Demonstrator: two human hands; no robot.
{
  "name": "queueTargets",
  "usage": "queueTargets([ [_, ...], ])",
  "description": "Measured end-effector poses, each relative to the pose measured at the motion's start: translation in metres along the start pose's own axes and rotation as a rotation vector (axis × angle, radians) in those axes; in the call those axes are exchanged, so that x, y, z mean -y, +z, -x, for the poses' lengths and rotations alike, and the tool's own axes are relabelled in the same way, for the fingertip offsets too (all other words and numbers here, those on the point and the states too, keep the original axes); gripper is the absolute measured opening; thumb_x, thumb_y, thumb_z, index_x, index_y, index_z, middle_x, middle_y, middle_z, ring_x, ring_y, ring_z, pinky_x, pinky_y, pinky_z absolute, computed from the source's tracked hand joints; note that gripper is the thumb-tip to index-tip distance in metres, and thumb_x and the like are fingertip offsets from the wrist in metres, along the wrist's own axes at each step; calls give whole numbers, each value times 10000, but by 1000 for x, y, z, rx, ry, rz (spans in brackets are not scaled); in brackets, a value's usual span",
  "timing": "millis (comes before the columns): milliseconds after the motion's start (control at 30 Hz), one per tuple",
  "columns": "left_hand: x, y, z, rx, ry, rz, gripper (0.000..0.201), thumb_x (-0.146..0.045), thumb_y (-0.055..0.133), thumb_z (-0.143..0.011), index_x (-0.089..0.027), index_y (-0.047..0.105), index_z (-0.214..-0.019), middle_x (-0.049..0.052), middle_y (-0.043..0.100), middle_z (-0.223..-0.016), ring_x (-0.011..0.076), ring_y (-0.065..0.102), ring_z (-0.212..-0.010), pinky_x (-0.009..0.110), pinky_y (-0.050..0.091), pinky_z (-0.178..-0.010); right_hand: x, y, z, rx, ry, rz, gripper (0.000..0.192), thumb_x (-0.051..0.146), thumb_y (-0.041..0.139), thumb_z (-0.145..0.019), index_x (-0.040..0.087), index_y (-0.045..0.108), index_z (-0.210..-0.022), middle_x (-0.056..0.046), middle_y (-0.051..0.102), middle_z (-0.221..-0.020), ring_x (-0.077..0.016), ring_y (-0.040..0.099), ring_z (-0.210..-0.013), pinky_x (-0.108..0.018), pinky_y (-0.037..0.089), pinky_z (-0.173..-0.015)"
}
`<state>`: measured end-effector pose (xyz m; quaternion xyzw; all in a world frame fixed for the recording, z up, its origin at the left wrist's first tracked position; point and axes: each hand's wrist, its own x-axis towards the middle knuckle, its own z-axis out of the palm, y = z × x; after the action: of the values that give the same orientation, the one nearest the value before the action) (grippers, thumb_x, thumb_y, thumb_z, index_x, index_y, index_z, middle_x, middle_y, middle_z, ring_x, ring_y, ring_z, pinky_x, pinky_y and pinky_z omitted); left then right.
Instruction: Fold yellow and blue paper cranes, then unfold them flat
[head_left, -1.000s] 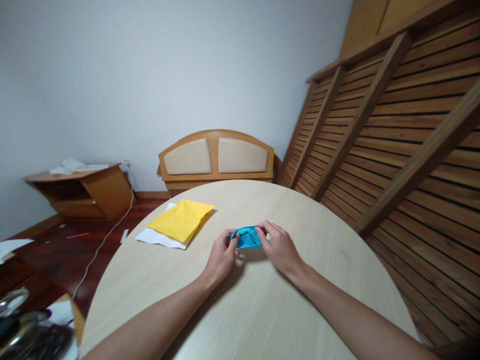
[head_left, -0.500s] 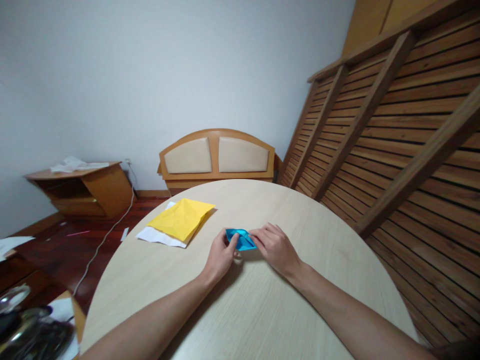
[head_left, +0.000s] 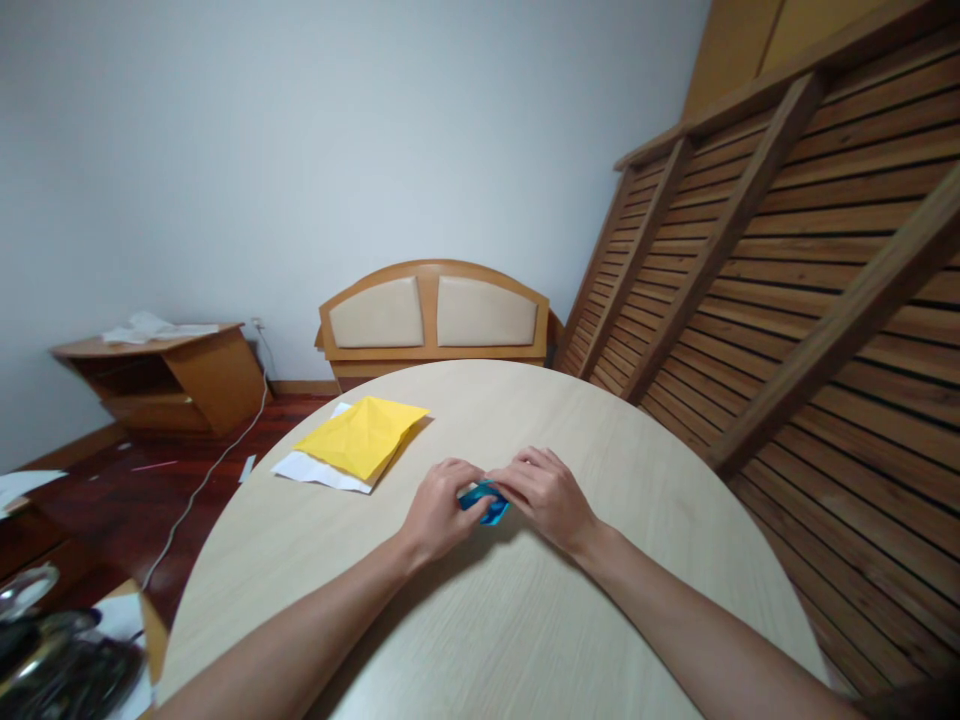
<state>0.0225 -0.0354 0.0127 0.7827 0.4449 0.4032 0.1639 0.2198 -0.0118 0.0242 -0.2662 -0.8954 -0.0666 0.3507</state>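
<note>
A small folded piece of blue paper [head_left: 485, 502] rests on the round light-wood table [head_left: 480, 620], mostly covered by my fingers. My left hand [head_left: 439, 508] pinches its left side. My right hand [head_left: 546, 495] presses on its right side, and the fingertips of both hands meet over it. Only a narrow strip of blue shows between them. A folded yellow paper [head_left: 364, 435] lies on a white sheet [head_left: 311, 471] at the table's far left, apart from both hands.
A wooden headboard with two beige pads [head_left: 433, 318] stands past the table's far edge. A slatted wooden frame [head_left: 787, 260] leans on the right. A low wooden cabinet [head_left: 161, 378] and a white cable [head_left: 210, 480] are on the floor at left. Dark metal objects [head_left: 52, 660] sit at bottom left.
Both hands have closed in toward each other over the blue paper. It was wider and more visible before; now it is squeezed smaller and largely hidden under my fingers.
</note>
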Motion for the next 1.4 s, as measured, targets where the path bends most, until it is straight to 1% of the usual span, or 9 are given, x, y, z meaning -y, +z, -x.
queueTargets([
  [100, 1, 6, 1, -65, -117, 110, 151, -149, 594, -785, -199, 708, -871, 63, 729, -900, 233, 639, -866, 346, 473, -825, 2, 4, 0, -31, 87, -173, 156, 206, 611, -929, 219, 670, -1073, -50, 727, -1010, -218, 606, -985, -378, 461, -890],
  [167, 3, 8, 2, -108, -140, 160, 168, -112, 569, -752, -191, 688, -840, 57, 722, -882, 222, 636, -847, 324, 475, -802, 4, 8, 1, -52, 177, -269, 321, 170, 635, -875, 208, 606, -1192, -79, 678, -1163, -229, 586, -1096, -408, 465, -969],
  [233, 4, 8, 2, -143, -135, 167, 163, -110, 571, -735, -189, 676, -831, 53, 710, -871, 221, 628, -843, 311, 478, -780, 7, 11, 1, -59, 289, -360, 434, 160, 634, -848, 210, 544, -1269, -92, 639, -1235, -221, 604, -1082, -402, 499, -952],
  [333, 5, 7, 3, -180, -145, 130, 154, -137, 579, -746, -192, 671, -856, 52, 696, -874, 220, 621, -829, 292, 475, -720, 10, 14, 2, -37, 391, -513, 366, 169, 578, -883, 228, 544, -1242, -71, 647, -1199, -170, 649, -941, -336, 558, -833],
  [533, -1, 5, 3, -262, -175, 128, 47, -239, 618, -791, -202, 644, -779, 48, 670, -780, 208, 594, -739, 262, 430, -609, 7, 23, 2, -65, 484, -665, 216, 181, 536, -902, 191, 588, -1112, -77, 674, -1085, -166, 674, -900, -300, 585, -755],
  [633, -6, 3, 1, -302, -219, 212, 164, -330, 624, -819, -203, 582, -724, 26, 619, -686, 174, 544, -624, 243, 383, -540, 3, 27, 4, -69, 529, -680, 201, 178, 546, -892, 181, 592, -1087, -82, 681, -1065, -170, 684, -866, -307, 592, -741],
  [767, -6, 3, -1, -382, -262, 273, 253, -395, 597, -842, -209, 518, -689, -11, 528, -627, 146, 468, -571, 243, 356, -525, 3, 24, 5, -105, 457, -617, 243, 174, 567, -894, 213, 539, -1132, -77, 648, -1141, -173, 678, -927, -326, 597, -776],
  [967, 0, 4, -5, -463, -277, 259, 295, -396, 635, -817, -210, 496, -636, -25, 463, -598, 149, 422, -590, 260, 327, -547, 3, 9, 3, -130, 152, -199, 186, 148, 607, -896, 239, 634, -1056, -95, 599, -1282, -245, 553, -1220, -481, 488, -1023],
  [1400, 9, 6, -5, -417, -315, 282, 311, -391, 642, -830, -213, 477, -636, -37, 428, -588, 140, 394, -566, 258, 314, -530, 0, 10, 3, -29, -37, -79, 248, 179, 661, -892, 297, 733, -1099, -61, 665, -1246, -262, 522, -1221, -473, 483, -977],
])
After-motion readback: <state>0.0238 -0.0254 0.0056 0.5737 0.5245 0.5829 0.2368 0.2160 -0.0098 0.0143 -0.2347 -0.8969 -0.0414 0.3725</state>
